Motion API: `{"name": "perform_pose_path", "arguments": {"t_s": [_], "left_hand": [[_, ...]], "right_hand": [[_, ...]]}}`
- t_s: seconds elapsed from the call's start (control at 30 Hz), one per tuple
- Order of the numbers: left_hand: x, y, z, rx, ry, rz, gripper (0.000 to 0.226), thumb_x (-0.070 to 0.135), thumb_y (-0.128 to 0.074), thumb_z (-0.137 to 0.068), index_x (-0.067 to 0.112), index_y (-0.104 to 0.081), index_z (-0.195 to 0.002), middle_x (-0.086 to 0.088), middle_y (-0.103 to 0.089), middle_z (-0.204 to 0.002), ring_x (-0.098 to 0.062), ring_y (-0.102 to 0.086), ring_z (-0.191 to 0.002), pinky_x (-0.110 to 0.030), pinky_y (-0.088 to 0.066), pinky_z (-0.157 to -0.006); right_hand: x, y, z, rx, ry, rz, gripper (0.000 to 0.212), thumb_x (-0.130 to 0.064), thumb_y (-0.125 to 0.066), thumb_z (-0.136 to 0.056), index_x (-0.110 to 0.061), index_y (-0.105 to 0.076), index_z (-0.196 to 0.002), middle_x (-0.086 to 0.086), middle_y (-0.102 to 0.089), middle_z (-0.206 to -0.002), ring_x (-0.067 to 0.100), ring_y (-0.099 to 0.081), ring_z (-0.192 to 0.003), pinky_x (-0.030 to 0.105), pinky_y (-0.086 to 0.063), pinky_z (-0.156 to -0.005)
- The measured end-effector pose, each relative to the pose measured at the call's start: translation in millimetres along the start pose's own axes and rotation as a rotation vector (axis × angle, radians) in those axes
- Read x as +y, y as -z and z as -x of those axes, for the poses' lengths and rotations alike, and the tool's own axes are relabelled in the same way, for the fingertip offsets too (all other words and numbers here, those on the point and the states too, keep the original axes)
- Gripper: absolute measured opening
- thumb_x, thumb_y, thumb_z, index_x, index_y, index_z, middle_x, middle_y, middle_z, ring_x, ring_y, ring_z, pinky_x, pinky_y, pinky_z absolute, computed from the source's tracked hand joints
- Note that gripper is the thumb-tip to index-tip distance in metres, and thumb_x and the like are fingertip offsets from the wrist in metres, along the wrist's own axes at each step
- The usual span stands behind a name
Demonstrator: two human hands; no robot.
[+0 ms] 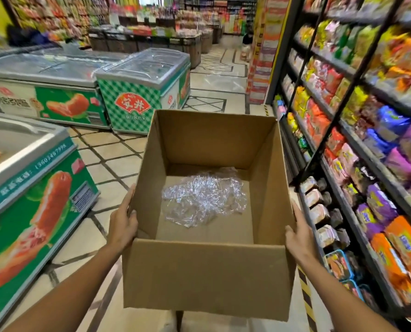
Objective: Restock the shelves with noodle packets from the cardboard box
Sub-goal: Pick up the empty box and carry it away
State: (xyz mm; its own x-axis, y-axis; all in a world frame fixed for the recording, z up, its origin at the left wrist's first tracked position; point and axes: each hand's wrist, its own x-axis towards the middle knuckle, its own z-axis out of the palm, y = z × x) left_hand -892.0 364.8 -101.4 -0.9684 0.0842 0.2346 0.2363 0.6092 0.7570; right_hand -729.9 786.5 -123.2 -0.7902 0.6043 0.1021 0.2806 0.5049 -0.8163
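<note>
Two hands (124, 222) hold cardboard box (207, 279); freezers (142, 92) left, shelves (358, 164) right.

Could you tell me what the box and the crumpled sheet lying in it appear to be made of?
The cardboard box looks like plain brown corrugated cardboard, matte, with crisp folded edges and flaps. The crumpled sheet on its floor appears to be thin clear plastic film, judging by its transparency and glossy white creases.

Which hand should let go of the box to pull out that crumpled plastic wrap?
Probably the right hand. Both hands hold the cardboard box by its sides, and the plastic wrap lies near centre, so it's close; the left hand could keep supporting.
</note>
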Motion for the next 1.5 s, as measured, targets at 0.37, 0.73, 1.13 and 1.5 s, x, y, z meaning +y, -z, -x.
{"name": "perform_pose_path", "arguments": {"t_s": [0.37,0.73,1.13,1.5], "left_hand": [[-38,-32,-308,-0.051,0.023,0.051,0.073,-0.006,-0.047,-0.096,0.036,-0.03,-0.153,0.002,-0.048,-0.148,-0.022,-0.053,-0.129,-0.019,-0.034,-0.1],[-64,-143,-568,-0.056,-0.01,0.083,0.074,-0.009,-0.049,-0.095,0.037,-0.034,-0.151,0.017,-0.049,-0.129,-0.017,-0.06,-0.111,-0.001,-0.038,-0.078],[-38,-273,-852,0.025,0.154,0.067,0.065,-0.002,-0.046,-0.1,0.035,-0.034,-0.151,0.003,-0.049,-0.147,-0.024,-0.051,-0.132,-0.034,-0.041,-0.105],[-123,-379,-1146,-0.002,0.118,0.092,0.076,-0.006,-0.053,-0.094,0.039,-0.034,-0.151,0.006,-0.054,-0.107,0.007,-0.047,-0.073,-0.027,-0.044,-0.077]], "right_hand": [[-90,-135,-241,0.071,0.005,-0.019,0.079,0.011,-0.047,-0.093,-0.038,-0.03,-0.154,-0.008,-0.045,-0.153,0.018,-0.046,-0.138,0.047,-0.044,-0.111],[-105,-236,-503,0.066,-0.012,-0.084,0.073,0.013,-0.046,-0.096,-0.027,-0.032,-0.155,-0.002,-0.048,-0.15,0.019,-0.05,-0.133,0.027,-0.037,-0.106],[-126,-310,-838,-0.043,-0.032,-0.073,0.066,0.005,-0.046,-0.1,-0.027,-0.031,-0.156,0.001,-0.043,-0.155,0.027,-0.045,-0.139,0.047,-0.041,-0.11],[-165,-435,-1104,-0.008,-0.074,-0.072,0.065,0.008,-0.043,-0.098,-0.023,-0.035,-0.154,0.0,-0.05,-0.147,0.009,-0.048,-0.121,0.023,-0.035,-0.103]]}}
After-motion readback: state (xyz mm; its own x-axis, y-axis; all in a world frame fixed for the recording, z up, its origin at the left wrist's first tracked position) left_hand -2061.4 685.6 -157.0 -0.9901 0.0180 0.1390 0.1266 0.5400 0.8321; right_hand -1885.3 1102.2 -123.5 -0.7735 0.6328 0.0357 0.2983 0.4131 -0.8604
